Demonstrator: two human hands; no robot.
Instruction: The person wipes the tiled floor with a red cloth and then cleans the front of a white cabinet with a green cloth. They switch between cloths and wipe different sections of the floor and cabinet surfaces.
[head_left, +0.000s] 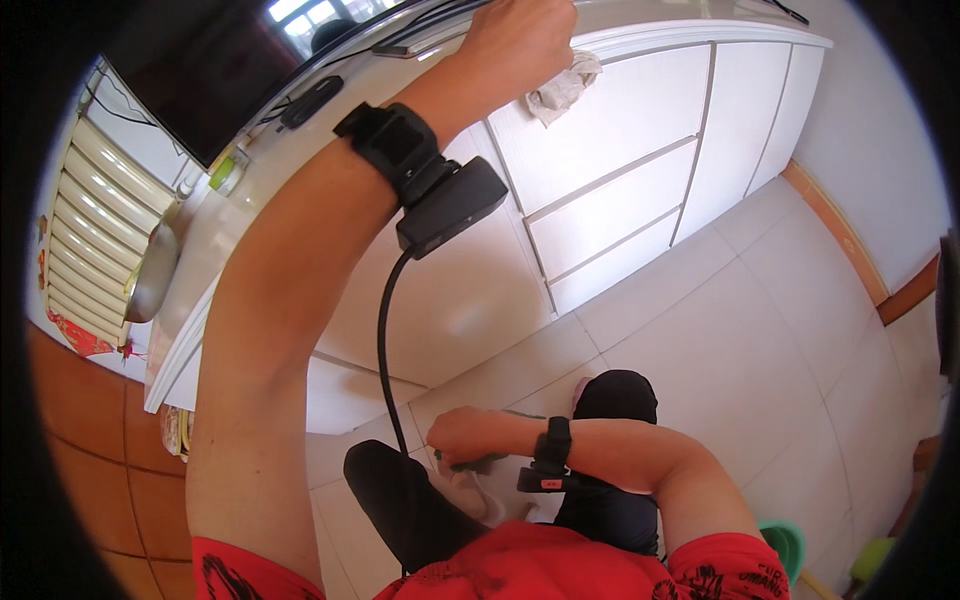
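Note:
My left hand (525, 37) reaches out to the front edge of the white cabinet's top (637, 30). It is closed on a crumpled pale cloth (566, 90), which hangs over the cabinet's front. The upper edge of the picture cuts off part of this hand. My right hand (465, 436) is low between my knees with its fingers curled. Something dark green (491, 465) shows under and behind it; whether the hand grips this is hidden. Each wrist wears a black strap with a small black device, and a black cable runs down from the left one.
On the cabinet stand a dark-screened television (202, 67), a black elongated device (313, 101) and a green-labelled jar (225, 176). A metal bowl (152, 274) is beside a cream radiator (97, 225). A green basin (784, 547) rests on the tiled floor (750, 315) at lower right.

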